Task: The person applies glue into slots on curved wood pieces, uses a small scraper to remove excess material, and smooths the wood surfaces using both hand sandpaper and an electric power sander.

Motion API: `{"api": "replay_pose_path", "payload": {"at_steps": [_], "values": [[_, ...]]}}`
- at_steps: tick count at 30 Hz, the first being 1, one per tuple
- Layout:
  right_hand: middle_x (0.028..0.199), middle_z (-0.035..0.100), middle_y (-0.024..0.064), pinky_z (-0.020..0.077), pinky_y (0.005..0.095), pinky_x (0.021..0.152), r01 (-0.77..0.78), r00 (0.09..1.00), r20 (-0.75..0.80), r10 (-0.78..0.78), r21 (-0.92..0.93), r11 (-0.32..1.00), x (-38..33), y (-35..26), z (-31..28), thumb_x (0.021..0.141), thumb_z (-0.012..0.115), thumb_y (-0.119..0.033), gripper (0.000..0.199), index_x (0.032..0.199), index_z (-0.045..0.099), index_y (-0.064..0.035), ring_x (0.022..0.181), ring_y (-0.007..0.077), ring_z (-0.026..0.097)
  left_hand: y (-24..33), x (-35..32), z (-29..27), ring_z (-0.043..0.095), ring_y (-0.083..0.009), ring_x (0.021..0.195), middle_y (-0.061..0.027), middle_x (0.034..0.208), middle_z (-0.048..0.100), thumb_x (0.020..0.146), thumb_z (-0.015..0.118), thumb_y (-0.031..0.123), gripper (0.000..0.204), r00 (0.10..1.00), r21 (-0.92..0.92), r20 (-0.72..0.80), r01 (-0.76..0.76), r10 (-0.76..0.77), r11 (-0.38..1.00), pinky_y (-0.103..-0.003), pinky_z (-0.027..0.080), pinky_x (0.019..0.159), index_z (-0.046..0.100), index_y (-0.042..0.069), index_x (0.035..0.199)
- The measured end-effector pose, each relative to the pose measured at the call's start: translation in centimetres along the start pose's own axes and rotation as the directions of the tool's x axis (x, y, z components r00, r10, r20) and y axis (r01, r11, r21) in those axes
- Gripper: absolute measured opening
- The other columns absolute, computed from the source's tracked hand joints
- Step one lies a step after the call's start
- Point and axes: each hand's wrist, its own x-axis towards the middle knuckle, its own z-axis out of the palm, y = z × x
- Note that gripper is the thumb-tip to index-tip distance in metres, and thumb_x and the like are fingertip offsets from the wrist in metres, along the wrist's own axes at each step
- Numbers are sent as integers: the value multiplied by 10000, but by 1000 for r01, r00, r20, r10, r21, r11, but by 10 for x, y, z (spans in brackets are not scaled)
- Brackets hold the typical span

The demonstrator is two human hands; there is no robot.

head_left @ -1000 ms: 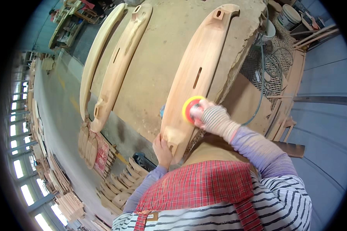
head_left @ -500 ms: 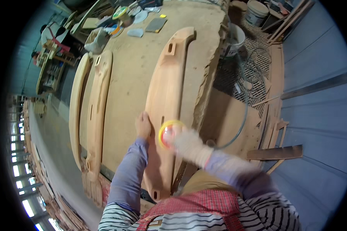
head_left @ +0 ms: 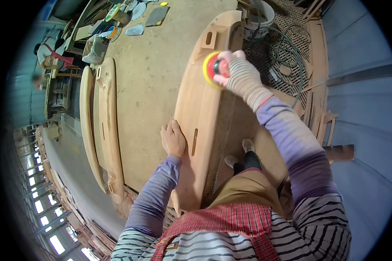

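Sanding long pale carved wooden panel point(head_left: 202, 126) lying at near edge of dusty workbench point(head_left: 154, 87). Gloved right hand point(head_left: 239, 76) grips round yellow-red sander point(head_left: 212, 68) pressed to far end. Bare left hand point(head_left: 173, 139) flat, fingers together, bracing mid-panel. Panel likely stiff, heavyish, dust-slick; hold by long edges.

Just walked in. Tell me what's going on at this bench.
A person stands at a dusty workbench, sanding a long curved wooden part that lies along the bench's right edge. The right hand, in a striped glove, presses a round sander with a yellow and red disc against the far end of the part. The bare left hand lies flat on the part's near half, beside a narrow slot. Two similar wooden parts lie along the bench's left edge.
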Motion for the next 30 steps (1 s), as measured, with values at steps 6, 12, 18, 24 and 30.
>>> {"api": "replay_pose_path", "payload": {"at_steps": [6,12,18,24,30], "values": [[1079,529,127,553,478,677,629,744,265,-613,34,777,-162,-15,51,771,694,-303,333,1085,598,-248,821,340,631,-5,-5,-1,537,-289,1039,-120,1063,571,1027,386,365,416,999,9,-7,36,-36,999,-386,433,911,627,113,1253],[1104,534,144,530,458,815,132,983,-164,-85,304,944,-40,49,32,756,740,-362,423,1101,573,-183,900,378,623,7,-1,1,540,-280,1018,-119,1060,570,1029,382,358,414,999,-22,18,32,-32,999,-389,435,902,621,109,1257],[1119,501,119,551,513,731,208,955,166,-245,213,955,-118,12,46,789,689,-362,330,1086,596,-253,861,353,644,3,-4,-2,534,-280,1032,-116,1060,569,1029,381,359,418,998,-9,15,57,-57,998,-386,423,918,618,101,1259],[1148,516,177,551,457,749,10,997,-73,2,171,985,-26,37,20,793,705,-337,374,1109,592,-171,864,363,645,-1,-2,4,538,-275,1015,-111,1024,559,1029,386,359,399,1000,-43,-4,18,-18,999,-384,430,898,625,135,1256],[1101,545,202,559,503,689,352,842,472,-261,-113,929,-80,-43,8,816,639,-241,341,1141,576,-161,758,385,656,8,-3,-4,540,-272,1010,-115,1003,559,1029,385,370,413,996,-51,38,77,-75,996,-377,433,894,630,123,1252]]}}
